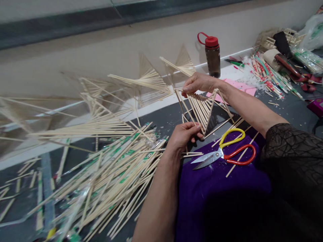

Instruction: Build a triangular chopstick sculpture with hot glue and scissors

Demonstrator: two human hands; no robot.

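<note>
A small frame of thin wooden sticks (203,107), set side by side in a fan, is between my two hands. My left hand (185,134) pinches its lower corner with thumb and fingers. At the upper left end of the fan, my right hand (199,84) has its fingers closed on the frame. Scissors (218,154) with one yellow and one red handle lie partly open on a purple cloth (222,188), right of my left hand. A few loose sticks lie beside and under the scissors.
A big pile of chopsticks (121,174) in wrappers spreads on the left. Larger stick structures (111,124) stand along the wall behind. A dark bottle (212,57) with a red lid stands at the back. Wrappers, sticks and pink paper (239,86) lie at the right.
</note>
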